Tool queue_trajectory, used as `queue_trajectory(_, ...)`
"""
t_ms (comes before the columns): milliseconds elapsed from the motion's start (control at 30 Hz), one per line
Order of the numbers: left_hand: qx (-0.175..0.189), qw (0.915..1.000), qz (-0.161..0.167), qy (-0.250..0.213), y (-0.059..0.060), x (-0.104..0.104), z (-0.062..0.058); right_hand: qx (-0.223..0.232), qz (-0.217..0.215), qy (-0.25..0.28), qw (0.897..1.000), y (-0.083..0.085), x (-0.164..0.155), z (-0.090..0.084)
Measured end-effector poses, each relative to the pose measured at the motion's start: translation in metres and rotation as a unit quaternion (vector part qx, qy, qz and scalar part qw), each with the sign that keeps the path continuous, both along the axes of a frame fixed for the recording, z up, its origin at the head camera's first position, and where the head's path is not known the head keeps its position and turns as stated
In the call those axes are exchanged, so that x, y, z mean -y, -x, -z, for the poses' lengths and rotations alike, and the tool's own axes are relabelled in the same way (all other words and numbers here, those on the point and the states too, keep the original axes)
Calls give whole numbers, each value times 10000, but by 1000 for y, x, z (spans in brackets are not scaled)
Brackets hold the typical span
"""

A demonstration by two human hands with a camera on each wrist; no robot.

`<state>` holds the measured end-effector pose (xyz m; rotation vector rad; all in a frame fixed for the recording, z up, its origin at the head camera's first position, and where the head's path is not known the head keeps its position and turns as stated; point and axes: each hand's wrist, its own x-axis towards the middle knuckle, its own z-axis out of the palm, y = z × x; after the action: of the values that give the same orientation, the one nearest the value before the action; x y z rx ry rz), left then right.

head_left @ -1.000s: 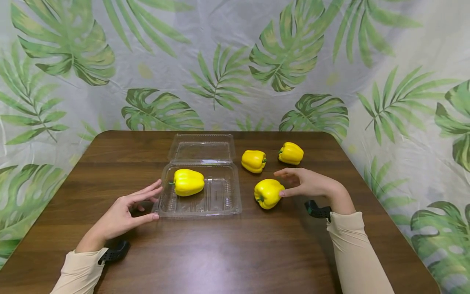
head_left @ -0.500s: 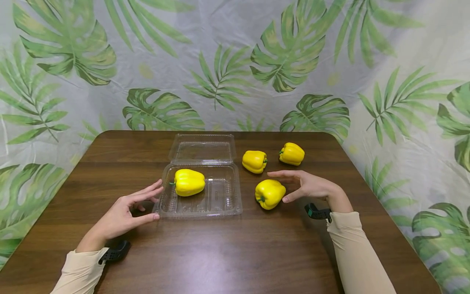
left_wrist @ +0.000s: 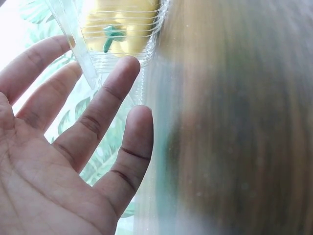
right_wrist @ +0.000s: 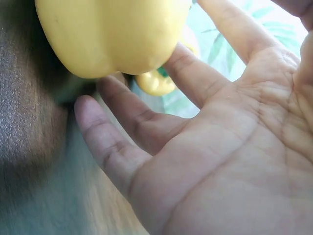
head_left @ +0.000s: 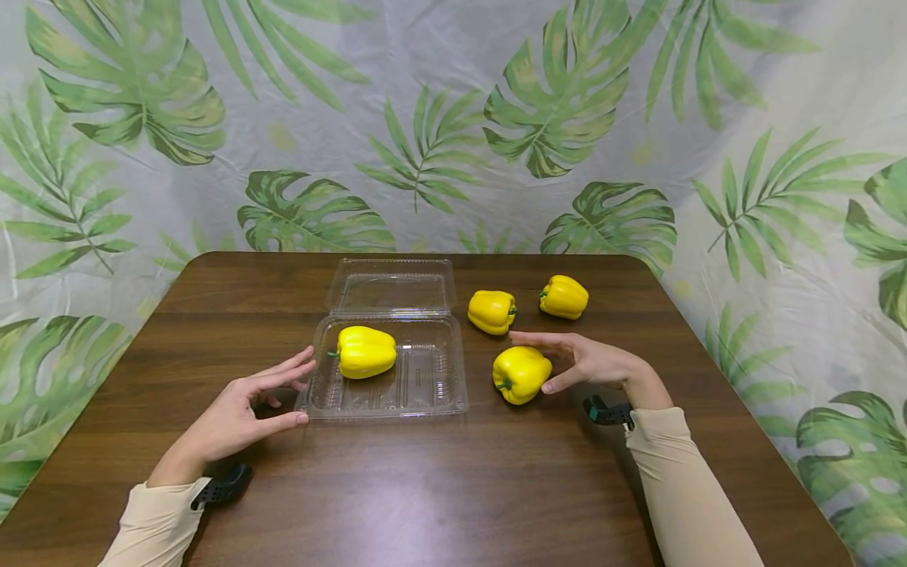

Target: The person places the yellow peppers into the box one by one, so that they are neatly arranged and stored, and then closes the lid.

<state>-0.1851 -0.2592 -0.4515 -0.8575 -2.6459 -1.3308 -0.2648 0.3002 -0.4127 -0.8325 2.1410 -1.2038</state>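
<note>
No readable writing. Open right hand [head_left: 595, 361] cups a yellow pepper [head_left: 521, 374]; open left hand [head_left: 237, 413] touches a clear container [head_left: 425, 394] holding another pepper [head_left: 364, 351]. Two peppers [head_left: 490, 311] sit behind.

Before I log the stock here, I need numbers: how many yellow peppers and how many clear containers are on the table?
Yellow peppers: 4 (in the container, by the right hand, and two behind)
Clear clamshell container: 1
Total: 5
</note>
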Motion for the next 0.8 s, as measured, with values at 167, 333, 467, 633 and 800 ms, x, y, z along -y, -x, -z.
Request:
queue_trajectory(167, -22, 10000, 71, -28, 0, 0, -1, 34, -28, 34, 10000, 1, 1, 2)
queue_trajectory(333, -43, 9999, 91, -2, 0, 1, 0, 85, -2, 8, 10000, 2, 3, 3)
queue_trajectory(467, -37, 10000, 69, -3, 0, 1, -1, 117, 15, -46, 9999, 1, 5, 3)
queue_trajectory(633, -61, 10000, 70, 15, 0, 1, 0, 86, 90, -71, 9999, 1, 8, 3)
queue_trajectory(800, -99, 9999, 101, 16, 1, 1, 1, 32, 198, -105, 9997, 0, 9, 2)
